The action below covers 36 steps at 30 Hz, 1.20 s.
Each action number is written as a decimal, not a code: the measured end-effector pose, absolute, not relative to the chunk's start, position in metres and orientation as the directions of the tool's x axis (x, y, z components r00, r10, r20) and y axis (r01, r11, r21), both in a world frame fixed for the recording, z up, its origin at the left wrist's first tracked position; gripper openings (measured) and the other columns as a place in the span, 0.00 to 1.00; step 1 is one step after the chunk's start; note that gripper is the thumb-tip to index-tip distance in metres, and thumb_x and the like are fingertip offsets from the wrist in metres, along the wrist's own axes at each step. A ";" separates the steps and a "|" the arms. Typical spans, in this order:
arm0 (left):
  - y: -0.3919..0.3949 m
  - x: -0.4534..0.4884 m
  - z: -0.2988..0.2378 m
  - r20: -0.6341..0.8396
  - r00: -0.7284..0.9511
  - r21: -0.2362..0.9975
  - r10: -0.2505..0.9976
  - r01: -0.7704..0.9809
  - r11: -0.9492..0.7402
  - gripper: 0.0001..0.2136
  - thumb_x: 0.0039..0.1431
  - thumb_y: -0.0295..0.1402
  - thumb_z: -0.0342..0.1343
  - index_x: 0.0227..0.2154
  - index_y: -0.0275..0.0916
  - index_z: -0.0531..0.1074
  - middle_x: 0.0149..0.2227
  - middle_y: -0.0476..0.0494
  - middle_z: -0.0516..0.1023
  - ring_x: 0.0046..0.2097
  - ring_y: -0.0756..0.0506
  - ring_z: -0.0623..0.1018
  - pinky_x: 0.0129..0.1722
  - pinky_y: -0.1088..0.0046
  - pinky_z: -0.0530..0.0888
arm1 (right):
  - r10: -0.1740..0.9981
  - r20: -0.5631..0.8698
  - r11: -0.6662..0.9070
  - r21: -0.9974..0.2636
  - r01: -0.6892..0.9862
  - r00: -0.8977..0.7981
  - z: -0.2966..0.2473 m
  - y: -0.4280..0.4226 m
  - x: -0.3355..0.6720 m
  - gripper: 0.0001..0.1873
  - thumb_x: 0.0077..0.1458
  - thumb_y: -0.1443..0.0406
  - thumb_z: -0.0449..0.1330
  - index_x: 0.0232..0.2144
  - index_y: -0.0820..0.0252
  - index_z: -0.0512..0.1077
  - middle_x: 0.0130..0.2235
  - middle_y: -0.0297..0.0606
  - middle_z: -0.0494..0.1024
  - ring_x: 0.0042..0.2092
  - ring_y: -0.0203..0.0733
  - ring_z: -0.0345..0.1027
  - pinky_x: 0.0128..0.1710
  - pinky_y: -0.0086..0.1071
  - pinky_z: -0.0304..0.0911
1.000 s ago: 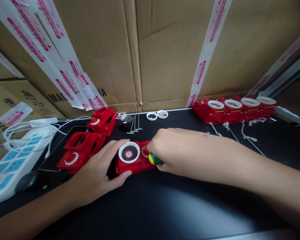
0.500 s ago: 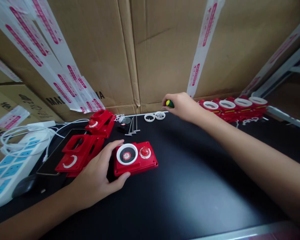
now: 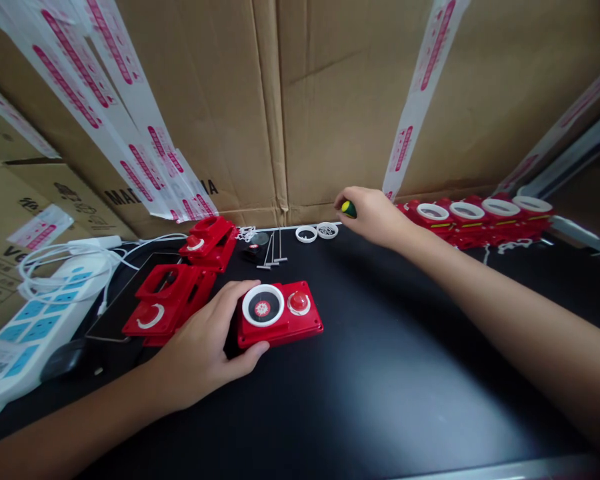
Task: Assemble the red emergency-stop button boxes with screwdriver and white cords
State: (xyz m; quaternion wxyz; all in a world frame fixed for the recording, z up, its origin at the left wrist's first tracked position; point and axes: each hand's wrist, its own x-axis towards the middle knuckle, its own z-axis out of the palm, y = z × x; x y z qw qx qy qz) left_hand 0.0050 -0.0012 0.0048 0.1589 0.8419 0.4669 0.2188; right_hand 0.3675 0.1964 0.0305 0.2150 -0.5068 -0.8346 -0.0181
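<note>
My left hand (image 3: 205,350) grips the left end of a red plastic panel (image 3: 279,313) lying on the black table (image 3: 380,387). The panel carries a white-ringed dial and a red round button. My right hand (image 3: 375,215) is stretched to the back of the table, closed round a tool with a green and yellow handle (image 3: 349,209). It hovers just right of two white rings (image 3: 317,233), one of them filled with small metal parts.
Red open housings (image 3: 173,297) and another red piece (image 3: 210,241) lie to the left, with thin metal pins (image 3: 274,250) behind. A row of red assembled units (image 3: 480,219) lines the back right. A white power strip (image 3: 35,320) and cables sit far left. Taped cardboard boxes (image 3: 290,100) wall the back.
My right hand left the red panel's button and carried the green-handled tool to the back of the table near the white rings. The left hand has kept its hold.
</note>
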 end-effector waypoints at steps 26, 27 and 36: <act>-0.005 0.010 -0.009 0.258 0.483 0.485 0.836 0.684 -0.545 0.49 0.59 0.33 0.68 0.77 0.47 0.45 0.73 0.25 0.69 0.70 0.25 0.78 0.68 0.38 0.80 | 0.692 0.197 0.668 -0.539 0.513 -0.695 0.023 0.029 0.321 0.38 0.65 0.47 0.73 0.69 0.51 0.65 0.67 0.50 0.78 0.61 0.56 0.81 0.57 0.48 0.81; -0.006 0.010 -0.009 0.264 0.482 0.487 0.835 0.681 -0.547 0.49 0.58 0.31 0.66 0.77 0.46 0.46 0.73 0.25 0.70 0.69 0.25 0.79 0.67 0.38 0.80 | 0.690 0.207 0.672 -0.538 0.508 -0.694 0.023 0.028 0.321 0.39 0.65 0.47 0.72 0.69 0.50 0.65 0.68 0.50 0.77 0.62 0.56 0.81 0.58 0.49 0.81; 0.000 0.011 -0.013 0.292 0.466 0.556 0.835 0.628 -0.545 0.48 0.62 0.31 0.65 0.77 0.45 0.40 0.69 0.23 0.73 0.70 0.25 0.78 0.66 0.40 0.82 | 0.695 0.345 0.699 -0.527 0.483 -0.630 0.031 0.027 0.332 0.42 0.65 0.47 0.72 0.74 0.41 0.62 0.71 0.45 0.76 0.66 0.57 0.78 0.62 0.48 0.80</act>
